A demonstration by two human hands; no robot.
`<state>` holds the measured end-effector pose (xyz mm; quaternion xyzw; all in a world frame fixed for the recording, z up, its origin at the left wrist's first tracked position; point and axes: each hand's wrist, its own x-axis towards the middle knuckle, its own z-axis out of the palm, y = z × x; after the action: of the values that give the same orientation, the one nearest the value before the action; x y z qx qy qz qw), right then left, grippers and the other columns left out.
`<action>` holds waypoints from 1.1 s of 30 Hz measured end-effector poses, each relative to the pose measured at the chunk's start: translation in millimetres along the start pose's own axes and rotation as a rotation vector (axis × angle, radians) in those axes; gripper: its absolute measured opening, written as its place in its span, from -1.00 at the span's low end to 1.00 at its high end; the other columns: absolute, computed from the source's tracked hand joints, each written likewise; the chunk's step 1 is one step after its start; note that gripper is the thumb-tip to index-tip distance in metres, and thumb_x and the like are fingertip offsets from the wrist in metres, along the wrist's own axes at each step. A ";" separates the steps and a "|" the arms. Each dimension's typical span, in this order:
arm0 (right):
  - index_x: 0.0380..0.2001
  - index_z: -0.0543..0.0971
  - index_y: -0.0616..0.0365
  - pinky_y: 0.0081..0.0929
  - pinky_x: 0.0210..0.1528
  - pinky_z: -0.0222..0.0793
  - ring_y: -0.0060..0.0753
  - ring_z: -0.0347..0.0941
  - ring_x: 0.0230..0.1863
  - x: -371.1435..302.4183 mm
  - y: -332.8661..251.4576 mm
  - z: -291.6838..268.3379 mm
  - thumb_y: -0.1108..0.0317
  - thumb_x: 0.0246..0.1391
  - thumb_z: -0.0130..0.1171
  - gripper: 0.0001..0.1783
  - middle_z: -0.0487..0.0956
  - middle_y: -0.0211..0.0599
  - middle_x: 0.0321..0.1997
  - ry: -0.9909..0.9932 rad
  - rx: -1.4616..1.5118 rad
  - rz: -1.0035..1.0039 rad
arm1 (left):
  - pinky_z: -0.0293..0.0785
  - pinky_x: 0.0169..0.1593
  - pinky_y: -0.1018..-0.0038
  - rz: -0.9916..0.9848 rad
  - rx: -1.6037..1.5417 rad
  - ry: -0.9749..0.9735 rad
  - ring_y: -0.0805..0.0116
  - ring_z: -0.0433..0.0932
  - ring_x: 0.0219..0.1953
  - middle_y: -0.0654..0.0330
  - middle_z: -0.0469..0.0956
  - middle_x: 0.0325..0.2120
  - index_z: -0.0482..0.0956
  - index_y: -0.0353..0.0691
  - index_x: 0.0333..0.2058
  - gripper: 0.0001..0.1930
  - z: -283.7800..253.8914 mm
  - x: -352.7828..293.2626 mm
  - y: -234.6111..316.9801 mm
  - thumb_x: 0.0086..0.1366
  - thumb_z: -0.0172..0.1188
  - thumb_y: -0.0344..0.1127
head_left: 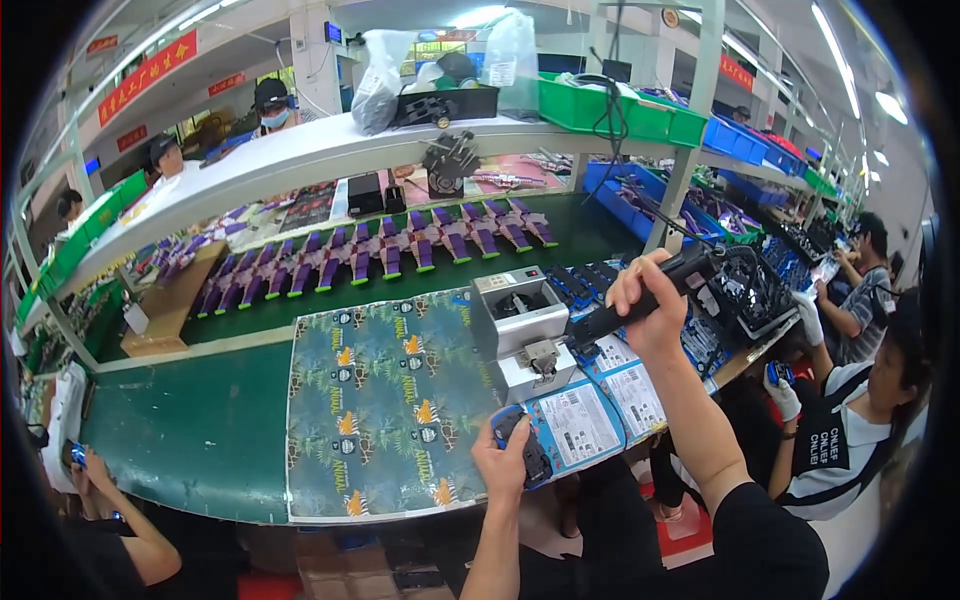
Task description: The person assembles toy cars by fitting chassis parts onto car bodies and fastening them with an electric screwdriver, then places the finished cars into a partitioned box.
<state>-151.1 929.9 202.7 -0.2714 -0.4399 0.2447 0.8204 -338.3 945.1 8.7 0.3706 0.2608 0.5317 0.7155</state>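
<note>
Near the green worktop's (190, 430) edge, our left hand (499, 462) grips a blue-and-black plastic piece (537, 460); our right hand (660, 327), clasping a black cylindrical electric screwdriver (606, 322), should steady it beside the silver boxy metal feeder (530, 332)

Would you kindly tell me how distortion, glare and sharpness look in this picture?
Head view: the white shelf bows in an arc, corners black; head view: the upper-right lamp glares white; head view: the left hand looks fairly sharp.

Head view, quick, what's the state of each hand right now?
Left hand: closed, holding a blue-and-black part.
Right hand: closed, gripping a black handheld tool.
</note>
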 end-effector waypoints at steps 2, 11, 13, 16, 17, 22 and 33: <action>-0.41 0.38 0.04 -0.33 -0.42 0.35 -0.42 0.33 -0.64 1.5 3.9 8.6 0.37 0.19 0.15 -0.85 0.37 -0.36 -0.64 -0.001 0.021 0.014 | 0.51 -0.21 0.56 0.039 0.019 -0.002 0.52 0.56 -0.35 0.22 0.62 -0.36 0.59 -0.40 -0.13 -0.75 -3.0 1.2 -5.6 0.23 0.32 -0.46; -0.45 0.37 0.01 -0.28 -0.15 0.29 -0.44 0.28 -0.48 66.8 -23.0 56.9 0.21 0.25 0.16 -0.75 0.29 -0.44 -0.59 -0.043 0.210 -0.189 | 0.49 -0.18 0.57 0.075 0.056 -0.006 0.54 0.55 -0.32 0.24 0.61 -0.35 0.60 -0.38 -0.14 -0.75 0.1 -8.5 6.3 0.23 0.34 -0.42; -0.44 0.37 0.05 -0.16 0.00 0.34 -0.41 0.30 -0.44 105.6 -41.5 66.4 0.26 0.24 0.17 -0.76 0.31 -0.41 -0.56 -0.010 0.332 -0.287 | 0.49 -0.15 0.55 0.080 0.069 -0.009 0.52 0.56 -0.30 0.22 0.62 -0.34 0.60 -0.38 -0.14 -0.74 -4.2 -0.5 -8.2 0.22 0.35 -0.40; -0.45 0.39 0.10 -0.12 0.01 0.34 -0.37 0.34 -0.41 102.8 -53.3 70.3 0.29 0.23 0.18 -0.76 0.36 -0.38 -0.55 0.047 0.364 -0.261 | 0.49 -0.05 0.44 0.161 0.259 -0.019 0.42 0.57 -0.23 0.14 0.65 -0.31 0.61 -0.41 -0.14 -0.70 -2.7 -0.9 2.4 0.19 0.35 -0.36; -0.46 0.39 0.10 -0.15 -0.02 0.33 -0.37 0.34 -0.42 82.2 -51.2 69.8 0.27 0.22 0.19 -0.76 0.36 -0.38 -0.56 0.031 0.298 -0.236 | 0.49 -0.06 0.45 0.160 0.313 -0.010 0.43 0.57 -0.23 0.16 0.65 -0.31 0.61 -0.40 -0.14 -0.71 -1.3 0.3 8.3 0.20 0.35 -0.37; -0.42 0.48 0.17 -0.36 -0.37 0.43 -0.45 0.39 -0.64 -6.5 -7.1 33.2 0.34 0.17 0.25 -0.82 0.41 -0.38 -0.64 -0.053 0.001 -0.152 | 0.57 -0.23 0.49 0.094 0.096 -0.053 0.43 0.62 -0.35 0.10 0.66 -0.29 0.55 -0.38 -0.08 -0.74 -3.6 9.2 -7.2 0.26 0.26 -0.51; -0.47 0.53 0.21 -0.63 -0.54 0.38 -0.62 0.46 -0.64 -27.1 50.5 12.3 0.50 0.04 0.37 -0.83 0.51 -0.39 -0.63 -0.047 -0.381 -0.033 | 0.60 -0.25 0.46 0.010 0.089 -0.052 0.40 0.64 -0.35 0.11 0.66 -0.30 0.55 -0.31 -0.12 -0.77 0.8 0.2 -1.3 0.27 0.29 -0.40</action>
<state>-183.2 952.4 159.2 -0.4087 -0.5019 0.1497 0.7474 -336.9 944.8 8.2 0.4171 0.2634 0.5134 0.7022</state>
